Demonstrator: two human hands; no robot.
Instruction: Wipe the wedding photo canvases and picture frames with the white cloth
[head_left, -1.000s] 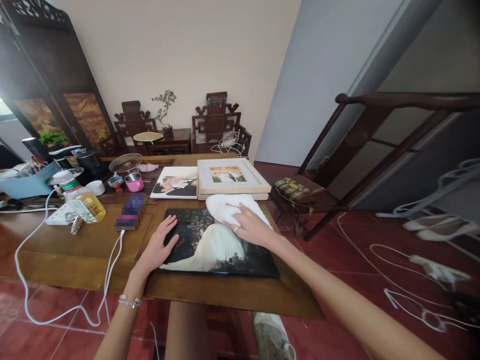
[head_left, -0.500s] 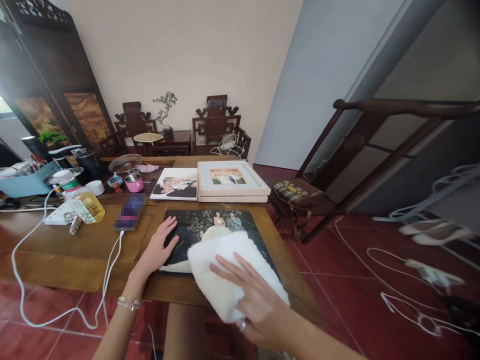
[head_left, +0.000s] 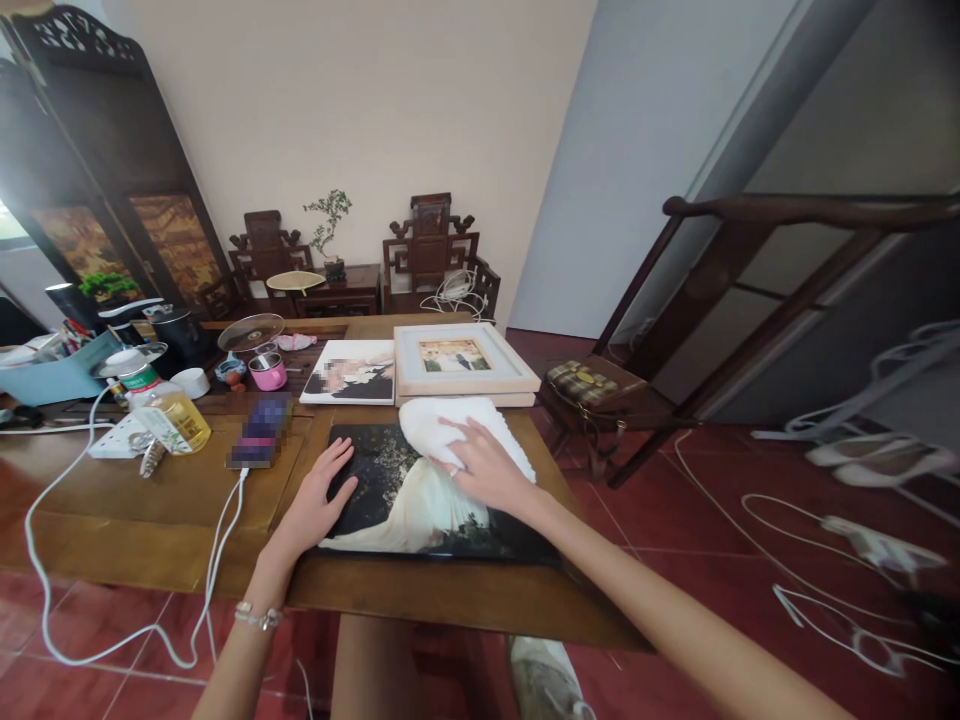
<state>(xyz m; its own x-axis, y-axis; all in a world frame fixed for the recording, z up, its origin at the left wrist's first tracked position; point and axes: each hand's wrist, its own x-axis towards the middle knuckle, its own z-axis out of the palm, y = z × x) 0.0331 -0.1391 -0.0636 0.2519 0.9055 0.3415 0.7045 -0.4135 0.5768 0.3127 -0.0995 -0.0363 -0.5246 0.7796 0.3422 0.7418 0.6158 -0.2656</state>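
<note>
A dark glossy photo panel (head_left: 405,515) with a pale gown printed on it lies flat on the wooden table (head_left: 225,505). My left hand (head_left: 316,492) rests on its left edge with the fingers stretched out, holding nothing. At the panel's far right part, my right hand (head_left: 484,462) holds a white fluffy cloth (head_left: 427,418) pressed against the surface. The cloth covers the panel's upper right area. Just behind the panel are a wooden picture frame (head_left: 469,390) and a white-edged photo print (head_left: 352,388).
To the left lie a phone (head_left: 259,430) on a white cable, a bottle of yellow liquid (head_left: 180,420), a power strip (head_left: 116,440) and a pink cup (head_left: 268,372). A dark chair with a plaid bag (head_left: 581,385) stands beyond the table's right edge.
My right hand has slid the cloth away from me to the panel's far edge, uncovering the near part and covering the printed figures. My left hand has stayed in place.
</note>
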